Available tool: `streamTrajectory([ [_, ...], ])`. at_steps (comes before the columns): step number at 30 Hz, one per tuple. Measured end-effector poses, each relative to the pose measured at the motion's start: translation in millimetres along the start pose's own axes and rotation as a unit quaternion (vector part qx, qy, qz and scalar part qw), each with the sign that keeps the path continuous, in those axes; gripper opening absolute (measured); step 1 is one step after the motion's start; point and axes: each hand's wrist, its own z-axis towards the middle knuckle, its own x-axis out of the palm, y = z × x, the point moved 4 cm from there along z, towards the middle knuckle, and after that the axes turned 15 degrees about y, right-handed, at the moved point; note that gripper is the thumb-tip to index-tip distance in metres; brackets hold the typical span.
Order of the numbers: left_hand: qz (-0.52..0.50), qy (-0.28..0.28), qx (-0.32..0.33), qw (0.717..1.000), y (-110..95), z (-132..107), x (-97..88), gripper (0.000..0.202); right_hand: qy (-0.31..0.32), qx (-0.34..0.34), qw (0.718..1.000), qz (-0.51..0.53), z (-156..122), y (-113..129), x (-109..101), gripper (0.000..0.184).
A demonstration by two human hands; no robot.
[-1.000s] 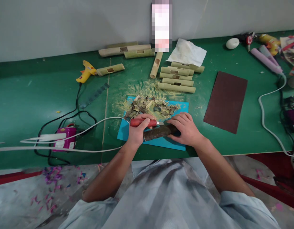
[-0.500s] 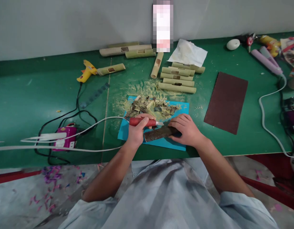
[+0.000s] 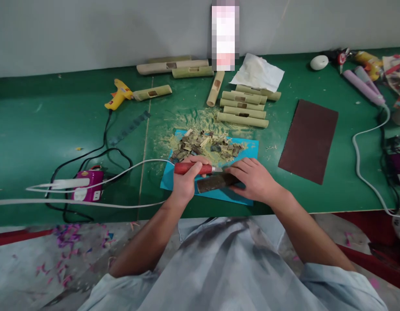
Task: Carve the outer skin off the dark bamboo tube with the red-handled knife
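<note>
My left hand is closed round the red handle of a carving knife, whose short blade points right. Its tip is near the upper edge of a dark brown bamboo tube; whether it touches I cannot tell. My right hand grips the right end of that tube, covering it. The tube lies slightly tilted over a blue sheet. Just beyond my hands is a heap of bark-like chips and shavings, partly on the sheet.
Several cut bamboo tubes lie behind the chips, near a white tissue. A yellow glue gun and a purple power box with cables are at left. Brown sandpaper lies right. A phone-like screen leans on the wall.
The knife and my left hand have shifted very slightly left. My right hand keeps its grip on the tube. The whole view has moved a little.
</note>
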Motion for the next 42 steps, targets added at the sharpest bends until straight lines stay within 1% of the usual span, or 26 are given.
streamTrajectory([
  [4,0.005,0.009,-0.002,1.000,-0.5,-8.9,-1.9,0.029,-0.038,0.001,0.999,-0.002,-15.3,8.7,3.8,0.036],
  [8,0.001,0.015,-0.003,1.000,2.4,-11.4,-2.8,0.028,-0.064,0.021,0.998,0.011,-23.1,8.7,11.5,0.029],
  [12,0.002,0.014,-0.007,1.000,3.3,-9.6,-1.8,0.029,-0.071,0.023,0.997,0.017,-24.4,8.0,13.2,0.030],
  [15,0.005,0.008,-0.011,1.000,2.8,-8.8,-1.8,0.030,-0.073,0.020,0.997,0.019,-25.3,8.5,10.6,0.036],
  [17,0.006,-0.002,-0.011,1.000,2.9,-8.7,-2.8,0.029,-0.074,0.018,0.997,0.014,-25.0,8.4,8.7,0.038],
  [21,0.004,-0.020,-0.006,1.000,3.7,-7.6,-4.9,0.026,-0.068,0.013,0.998,-0.007,-19.5,4.9,7.2,0.037],
  [26,0.000,-0.023,-0.001,1.000,3.6,-4.7,-4.4,0.023,-0.032,0.030,0.999,0.002,-8.9,-5.0,8.1,0.038],
  [31,-0.003,-0.024,-0.006,1.000,5.3,-2.7,-4.0,0.023,-0.023,0.028,0.999,0.020,-4.4,-7.2,6.4,0.038],
  [37,-0.015,-0.030,-0.019,0.999,1.6,-1.3,0.0,0.025,-0.041,0.029,0.998,0.037,-4.3,-7.6,8.0,0.037],
  [42,-0.027,-0.022,-0.037,0.999,1.1,3.0,4.7,0.026,-0.081,0.004,0.995,0.059,-6.1,-8.9,12.0,0.033],
])
